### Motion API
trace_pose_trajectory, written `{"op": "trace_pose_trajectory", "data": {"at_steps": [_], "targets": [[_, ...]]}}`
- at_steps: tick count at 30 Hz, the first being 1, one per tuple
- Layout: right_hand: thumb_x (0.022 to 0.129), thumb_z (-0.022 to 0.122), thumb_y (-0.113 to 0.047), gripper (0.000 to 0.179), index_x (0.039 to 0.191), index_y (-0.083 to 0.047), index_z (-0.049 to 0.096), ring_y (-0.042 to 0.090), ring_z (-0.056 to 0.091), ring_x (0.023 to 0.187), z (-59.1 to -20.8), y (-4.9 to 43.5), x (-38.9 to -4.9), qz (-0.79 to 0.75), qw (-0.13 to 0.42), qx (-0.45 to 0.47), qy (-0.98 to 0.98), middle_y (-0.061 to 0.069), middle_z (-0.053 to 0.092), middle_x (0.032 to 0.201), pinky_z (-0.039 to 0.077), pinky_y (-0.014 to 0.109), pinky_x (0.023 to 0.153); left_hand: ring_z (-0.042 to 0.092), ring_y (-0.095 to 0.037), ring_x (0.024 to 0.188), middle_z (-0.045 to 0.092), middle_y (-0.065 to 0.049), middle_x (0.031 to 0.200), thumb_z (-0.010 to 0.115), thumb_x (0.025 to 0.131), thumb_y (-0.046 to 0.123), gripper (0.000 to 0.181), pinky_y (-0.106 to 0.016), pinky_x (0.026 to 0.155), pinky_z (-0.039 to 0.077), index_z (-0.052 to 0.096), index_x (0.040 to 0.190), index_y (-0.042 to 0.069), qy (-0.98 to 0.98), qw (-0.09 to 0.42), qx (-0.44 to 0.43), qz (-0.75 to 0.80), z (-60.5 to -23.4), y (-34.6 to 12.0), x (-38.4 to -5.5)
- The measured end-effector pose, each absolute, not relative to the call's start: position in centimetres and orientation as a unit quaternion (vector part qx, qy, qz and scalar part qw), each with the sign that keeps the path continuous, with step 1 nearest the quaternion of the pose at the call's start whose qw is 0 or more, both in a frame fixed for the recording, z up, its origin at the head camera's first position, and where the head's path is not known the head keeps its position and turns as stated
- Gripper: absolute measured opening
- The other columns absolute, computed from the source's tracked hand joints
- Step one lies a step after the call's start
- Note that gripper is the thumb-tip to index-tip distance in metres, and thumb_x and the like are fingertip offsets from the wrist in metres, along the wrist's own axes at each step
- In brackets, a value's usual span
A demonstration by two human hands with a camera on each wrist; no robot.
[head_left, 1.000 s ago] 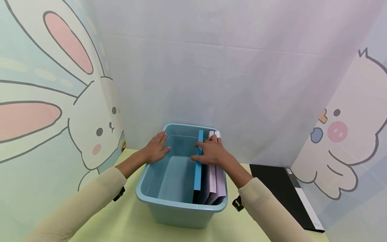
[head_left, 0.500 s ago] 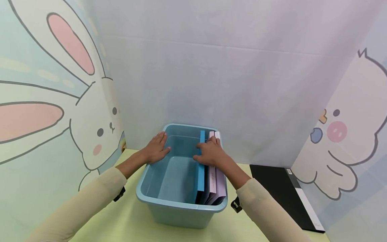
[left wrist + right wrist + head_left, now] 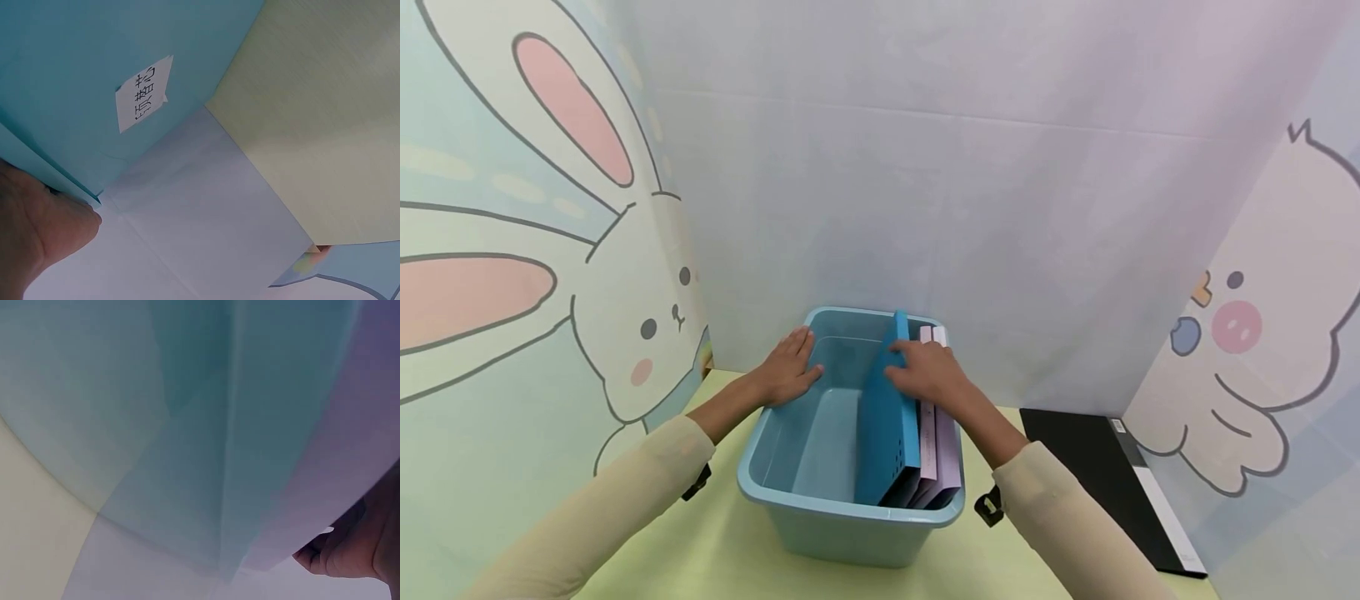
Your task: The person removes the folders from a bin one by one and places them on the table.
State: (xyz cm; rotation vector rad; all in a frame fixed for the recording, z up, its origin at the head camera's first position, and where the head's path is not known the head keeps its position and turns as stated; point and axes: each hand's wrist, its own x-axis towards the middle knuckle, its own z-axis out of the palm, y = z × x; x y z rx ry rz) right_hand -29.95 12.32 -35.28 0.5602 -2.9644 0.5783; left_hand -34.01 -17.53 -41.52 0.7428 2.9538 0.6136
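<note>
A blue plastic tub (image 3: 850, 506) stands on the table. In the head view my right hand (image 3: 925, 371) pinches the upper edge of a blue folder (image 3: 887, 425) in the tub's right part; its left face shows and it leans. Pale purple folders (image 3: 947, 458) stand right of it, against the tub's right wall. My left hand (image 3: 786, 367) lies on the tub's left rim with its fingers straight and thumb inside. The left wrist view shows this hand at the rim, above a handwritten label (image 3: 144, 94) on the tub's outer wall. The right wrist view is blurred.
A black folder (image 3: 1090, 475) with a pale spine lies on the pale yellow table (image 3: 700, 533) to the right of the tub. A plain pale curtain (image 3: 880, 208) hangs close behind the tub, with printed cartoon animals on both sides.
The blue folder, upright before, now leans with its left face showing and its far end raised. My right hand has shifted slightly right with it. My left hand has stayed still.
</note>
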Motion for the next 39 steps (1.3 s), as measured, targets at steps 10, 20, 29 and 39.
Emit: {"op": "trace_pose_trajectory", "data": {"at_steps": [10, 20, 29, 39], "targets": [[0.111, 0.055, -0.029, 0.051, 0.156, -0.007, 0.067, 0.018, 0.055, 0.069, -33.9, 13.7, -30.1, 0.284, 0.035, 0.125, -0.950, 0.017, 0.073, 0.097, 0.047, 0.034, 0.065, 0.006, -0.059, 0.174, 0.008, -0.040, 0.184, 0.044, 0.120, 0.030, 0.078, -0.071, 0.141, 0.008, 0.011, 0.171, -0.021, 0.952, 0.019, 0.235, 0.196, -41.4, -17.3, -33.9], [0.110, 0.053, -0.025, 0.054, 0.161, -0.009, 0.061, 0.023, 0.059, 0.064, -33.0, 16.1, -30.2, 0.366, 0.014, 0.102, -0.925, 0.022, 0.071, 0.095, 0.058, 0.037, 0.058, 0.006, -0.059, 0.174, 0.009, -0.041, 0.183, 0.044, 0.121, 0.029, 0.078, -0.071, 0.141, 0.009, 0.013, 0.171, -0.021, 0.952, 0.013, 0.235, 0.196, -41.4, -17.2, -33.8], [0.110, 0.054, -0.023, 0.060, 0.167, -0.007, 0.053, 0.059, 0.068, 0.138, -33.7, 19.0, -29.9, 0.443, -0.032, 0.104, -0.890, 0.038, 0.050, 0.168, 0.071, 0.048, 0.073, 0.007, -0.060, 0.173, 0.009, -0.041, 0.183, 0.044, 0.121, 0.029, 0.078, -0.071, 0.141, 0.009, 0.013, 0.170, -0.022, 0.951, 0.012, 0.236, 0.200, -41.5, -17.2, -33.8], [0.111, 0.053, -0.016, 0.061, 0.171, -0.010, 0.049, 0.061, 0.059, 0.148, -33.9, 21.4, -29.2, 0.522, -0.043, 0.102, -0.846, 0.035, 0.037, 0.178, 0.070, 0.058, 0.091, 0.006, -0.058, 0.174, 0.007, -0.040, 0.184, 0.043, 0.121, 0.029, 0.077, -0.070, 0.142, 0.009, 0.011, 0.171, -0.021, 0.952, 0.015, 0.233, 0.198, -41.5, -17.2, -33.8]]}}
